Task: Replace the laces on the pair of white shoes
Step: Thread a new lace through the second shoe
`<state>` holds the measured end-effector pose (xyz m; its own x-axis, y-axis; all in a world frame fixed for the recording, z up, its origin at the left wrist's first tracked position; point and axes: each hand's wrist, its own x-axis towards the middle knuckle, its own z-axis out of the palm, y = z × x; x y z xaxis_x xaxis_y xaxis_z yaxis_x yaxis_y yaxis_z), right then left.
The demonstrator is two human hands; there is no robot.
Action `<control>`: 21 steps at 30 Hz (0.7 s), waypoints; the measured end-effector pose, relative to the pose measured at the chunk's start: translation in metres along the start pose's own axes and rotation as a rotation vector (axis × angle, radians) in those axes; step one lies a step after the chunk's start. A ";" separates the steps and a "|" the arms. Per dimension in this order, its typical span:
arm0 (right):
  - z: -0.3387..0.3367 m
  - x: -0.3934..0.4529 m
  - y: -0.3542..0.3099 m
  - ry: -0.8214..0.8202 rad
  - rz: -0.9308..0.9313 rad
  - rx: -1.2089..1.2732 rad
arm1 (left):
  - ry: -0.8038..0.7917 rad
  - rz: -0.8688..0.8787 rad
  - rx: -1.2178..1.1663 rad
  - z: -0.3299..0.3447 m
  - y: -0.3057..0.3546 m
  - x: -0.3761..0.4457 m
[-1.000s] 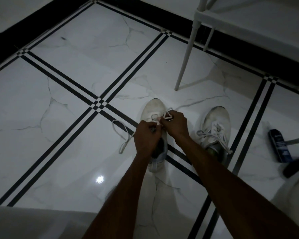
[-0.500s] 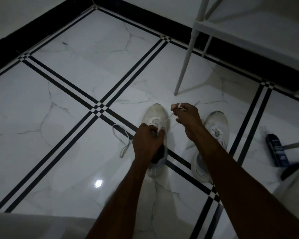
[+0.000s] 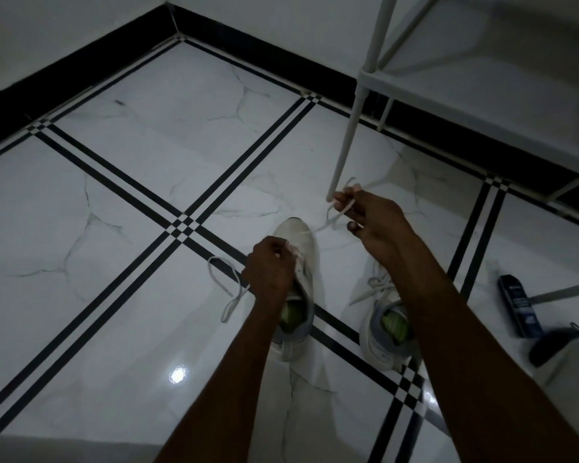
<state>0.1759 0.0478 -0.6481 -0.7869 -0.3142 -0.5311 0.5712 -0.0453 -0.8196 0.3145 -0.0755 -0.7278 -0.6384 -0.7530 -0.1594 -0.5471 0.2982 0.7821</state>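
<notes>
Two white shoes stand on the tiled floor. My left hand grips the left shoe at its eyelets and tongue. From that shoe a white lace runs up to the right, pinched in my right hand, which is raised above the floor ahead of the toe. The lace's other end lies looped on the tile left of the shoe. The right shoe sits under my right forearm with its own lace threaded and loose.
A white rack leg stands on the floor just behind my right hand, with its shelf above. A dark bottle lies at the right, near a dark object. A black skirting edges the wall.
My right hand has pulled the lace up and away to the right, from the shoe's eyelets to past its toe. My left hand stayed on the shoe.
</notes>
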 end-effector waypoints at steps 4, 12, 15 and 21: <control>0.008 0.001 0.024 -0.025 0.086 -0.180 | -0.152 0.241 -0.094 0.010 0.009 0.004; 0.005 0.004 0.040 0.060 0.186 0.047 | -0.125 0.137 -0.079 0.012 0.006 0.002; -0.008 0.012 0.031 0.077 0.175 0.359 | -0.012 -0.035 -0.016 0.005 -0.014 0.007; -0.024 0.021 0.023 0.057 0.096 0.462 | 0.058 -0.165 0.163 -0.018 -0.020 0.017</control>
<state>0.1668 0.0625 -0.6830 -0.7298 -0.2854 -0.6213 0.6757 -0.4396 -0.5918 0.3244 -0.1043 -0.7352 -0.5034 -0.8304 -0.2390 -0.7246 0.2550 0.6402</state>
